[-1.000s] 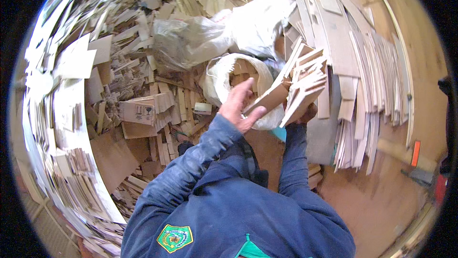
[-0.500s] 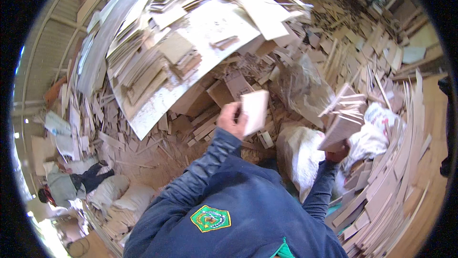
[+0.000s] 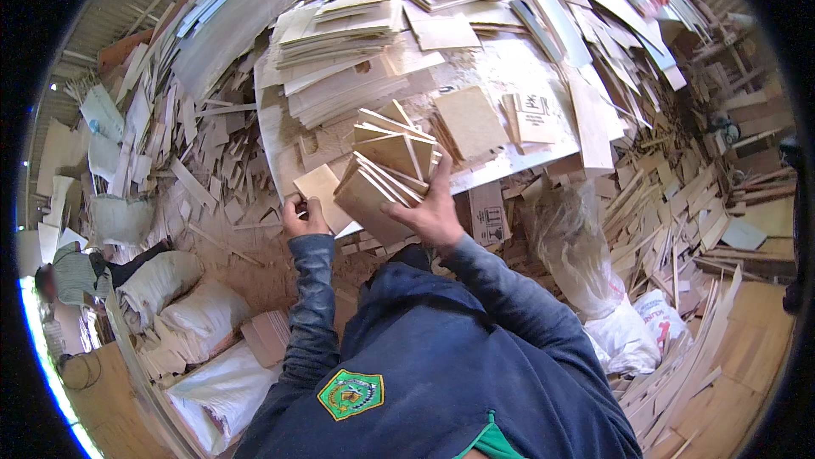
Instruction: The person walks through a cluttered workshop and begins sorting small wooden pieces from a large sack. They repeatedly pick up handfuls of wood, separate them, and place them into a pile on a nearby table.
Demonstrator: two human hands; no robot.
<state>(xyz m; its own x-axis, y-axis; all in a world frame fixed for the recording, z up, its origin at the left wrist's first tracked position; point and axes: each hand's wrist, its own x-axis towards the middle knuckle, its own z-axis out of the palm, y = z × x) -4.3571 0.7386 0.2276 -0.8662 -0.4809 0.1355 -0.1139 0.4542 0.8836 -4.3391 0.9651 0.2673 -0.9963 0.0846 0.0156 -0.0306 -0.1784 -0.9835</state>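
Workshop interior, brown floor (image 3: pixel 242 265) littered with scrap. Nearest: wearer's dark navy long-sleeved top (image 3: pixel 475 366) with a green, yellow-edged badge (image 3: pixel 351 394). Left hand (image 3: pixel 307 216): fingers curled, pinching the near-left corner of a small, flat, tan rectangular wooden board (image 3: pixel 323 190). Right hand (image 3: pixel 435 211): thumb and fingers set apart, clamping a fanned bundle of thin, light-brown wooden pieces (image 3: pixel 379 172) from its right side. Bundle lies directly right of the single board, both at the near edge of a white, dust-marked tabletop (image 3: pixel 512 162); whether the bundle touches that surface, cannot tell. Low at left, a white woven sack (image 3: pixel 222 395); right of the wearer, a crumpled translucent plastic bag (image 3: pixel 570 247) above a white plastic sack (image 3: pixel 624 340). Beyond the bundle, on the tabletop: a tan square panel (image 3: pixel 472 122), then, farther off and to the left, a tall stack of thin pale boards (image 3: pixel 335 39). At far left, a person in a grey top (image 3: pixel 76 276) is beside two bulging pale sacks (image 3: pixel 204 316). Grey corrugated sheeting (image 3: pixel 127 0) at upper left.
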